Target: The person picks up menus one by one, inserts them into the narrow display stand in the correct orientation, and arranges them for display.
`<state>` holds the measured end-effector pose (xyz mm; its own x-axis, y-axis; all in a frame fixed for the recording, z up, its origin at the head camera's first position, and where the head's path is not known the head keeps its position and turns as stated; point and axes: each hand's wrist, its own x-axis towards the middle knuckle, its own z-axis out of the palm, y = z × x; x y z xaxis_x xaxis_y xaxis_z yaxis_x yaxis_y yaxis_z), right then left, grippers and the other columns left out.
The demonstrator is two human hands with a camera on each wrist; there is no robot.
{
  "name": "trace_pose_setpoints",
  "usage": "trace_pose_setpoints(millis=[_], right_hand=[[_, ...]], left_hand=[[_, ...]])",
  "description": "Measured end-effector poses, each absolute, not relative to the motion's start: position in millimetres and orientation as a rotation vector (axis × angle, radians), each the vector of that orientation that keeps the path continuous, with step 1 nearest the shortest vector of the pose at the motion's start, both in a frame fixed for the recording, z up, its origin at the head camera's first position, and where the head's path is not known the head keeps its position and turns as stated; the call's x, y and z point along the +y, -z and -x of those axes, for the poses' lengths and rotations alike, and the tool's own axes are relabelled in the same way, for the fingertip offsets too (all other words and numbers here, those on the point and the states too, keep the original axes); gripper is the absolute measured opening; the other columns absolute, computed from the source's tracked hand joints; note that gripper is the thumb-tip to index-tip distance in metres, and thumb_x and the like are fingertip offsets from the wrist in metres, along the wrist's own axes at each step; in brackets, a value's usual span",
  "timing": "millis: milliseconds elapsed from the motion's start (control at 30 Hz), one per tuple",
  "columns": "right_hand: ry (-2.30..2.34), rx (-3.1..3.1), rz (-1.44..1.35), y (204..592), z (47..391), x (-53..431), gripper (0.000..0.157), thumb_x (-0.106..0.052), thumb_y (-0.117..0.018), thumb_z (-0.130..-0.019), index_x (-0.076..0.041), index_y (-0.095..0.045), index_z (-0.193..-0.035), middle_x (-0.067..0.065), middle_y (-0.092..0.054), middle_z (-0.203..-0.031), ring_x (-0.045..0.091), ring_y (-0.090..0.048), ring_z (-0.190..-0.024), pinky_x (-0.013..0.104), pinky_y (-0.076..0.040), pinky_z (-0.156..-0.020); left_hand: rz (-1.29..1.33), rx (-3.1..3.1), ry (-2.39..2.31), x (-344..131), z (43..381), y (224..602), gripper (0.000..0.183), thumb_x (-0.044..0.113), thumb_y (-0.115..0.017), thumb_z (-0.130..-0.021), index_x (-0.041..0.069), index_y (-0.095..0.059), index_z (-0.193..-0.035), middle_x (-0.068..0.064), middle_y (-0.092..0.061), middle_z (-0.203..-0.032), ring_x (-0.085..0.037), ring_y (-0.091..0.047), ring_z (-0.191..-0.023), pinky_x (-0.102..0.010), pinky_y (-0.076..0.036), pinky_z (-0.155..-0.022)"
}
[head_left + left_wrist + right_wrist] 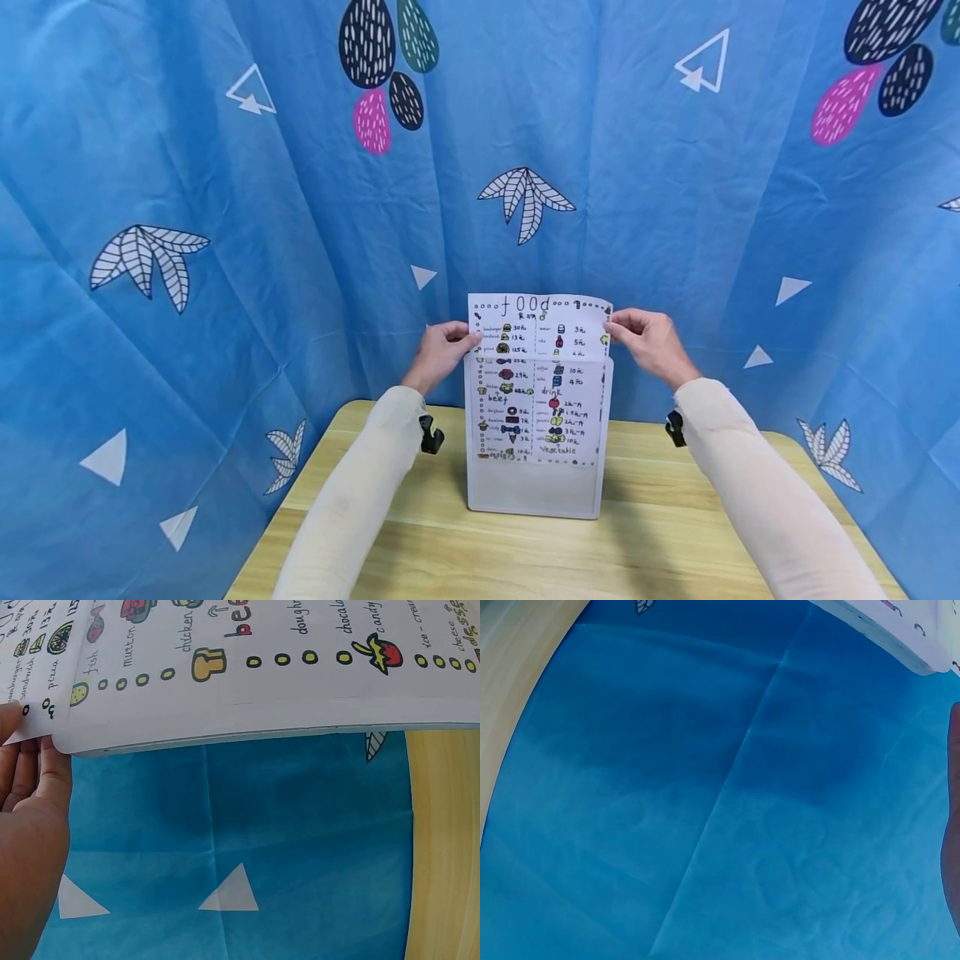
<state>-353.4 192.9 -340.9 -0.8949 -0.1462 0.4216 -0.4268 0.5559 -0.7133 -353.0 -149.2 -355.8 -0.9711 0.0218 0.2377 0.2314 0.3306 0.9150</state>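
Note:
A white sheet with a hand-drawn food menu [573,337] stands upright, its top part above a white-rimmed clear display holder [534,492] and its lower part inside it. Beneath the sheet's bottom edge, the holder's lower band is plain and pale. My left hand [438,354] pinches the sheet's left edge near the top, thumb on the front. At the right edge, my right hand [654,343] pinches the sheet at about the same height. The left wrist view shows the left hand's fingers [52,776] behind the paper, beside the holder's corner. Only a sliver of the right hand [951,840] shows in the right wrist view.
The holder stands on a light wooden table [420,533] with rounded back corners. A blue patterned curtain [637,208] hangs close behind the table and along both sides. Black buckles [431,435] hang at both wrists.

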Motion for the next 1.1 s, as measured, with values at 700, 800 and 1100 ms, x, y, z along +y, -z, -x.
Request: trace_pose_setpoints(millis=[700,800,1100], right_hand=[[-1.293,-2.346,-0.506,324,356,191,0.032,-0.014,-0.068,-0.097,-0.004,-0.061,-0.127,0.018,-0.071,-0.11,0.015,-0.067,-0.091,0.013,-0.048,-0.073],[-1.257,-2.325,-0.516,322,355,190,0.031,-0.012,-0.067,-0.097,-0.005,-0.063,-0.127,0.018,-0.071,-0.11,0.019,-0.065,-0.091,0.013,-0.046,-0.071],[-1.222,-2.337,-0.492,324,354,191,0.026,-0.012,-0.067,-0.097,-0.006,-0.068,-0.122,0.016,-0.072,-0.107,0.016,-0.063,-0.086,0.015,-0.046,-0.067]], left_hand=[[0.306,-2.186,1.682,-144,357,327,0.027,0.004,-0.069,-0.094,-0.002,-0.066,-0.121,-0.016,-0.069,-0.109,-0.027,-0.066,-0.1,-0.035,-0.053,-0.09],[0.357,-2.137,1.648,-145,358,319,0.028,-0.001,-0.067,-0.094,-0.005,-0.065,-0.121,-0.019,-0.068,-0.109,-0.03,-0.065,-0.1,-0.038,-0.053,-0.091],[0.317,-2.197,1.566,-145,354,317,0.021,0.004,-0.067,-0.096,0.002,-0.069,-0.116,-0.013,-0.068,-0.106,-0.025,-0.063,-0.096,-0.034,-0.051,-0.084]])
